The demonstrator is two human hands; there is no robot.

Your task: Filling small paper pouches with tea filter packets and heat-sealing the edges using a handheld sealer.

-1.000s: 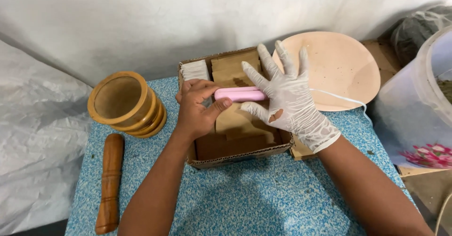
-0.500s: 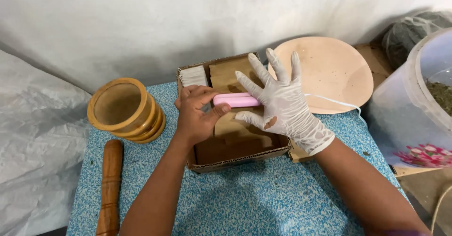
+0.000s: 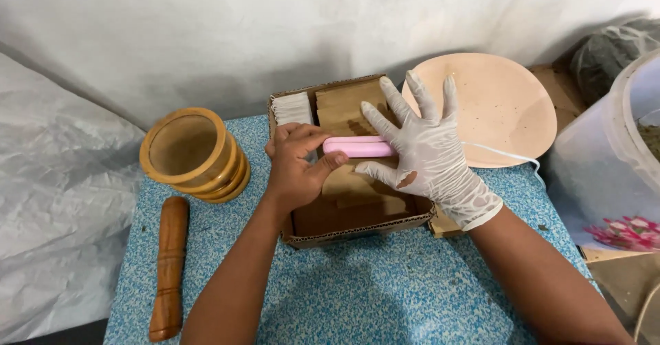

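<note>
**Two hands on a pink bar over the carton**

The bare left hand (image 3: 295, 169) pinches one end of the pink bar (image 3: 357, 147) between thumb and fingers. The gloved right hand (image 3: 430, 156) lies against its other end, fingers spread. The bar sits above the cardboard box (image 3: 357, 231) near the worktop's (image 3: 385, 297) far edge. A wooden mortar (image 3: 194, 154) and pestle (image 3: 168, 266) lie toward the left edge.

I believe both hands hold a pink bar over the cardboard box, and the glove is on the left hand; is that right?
Not quite: the head view shows the white glove on the right hand. The left hand is bare. Both do hold the pink bar over the cardboard box.
</note>
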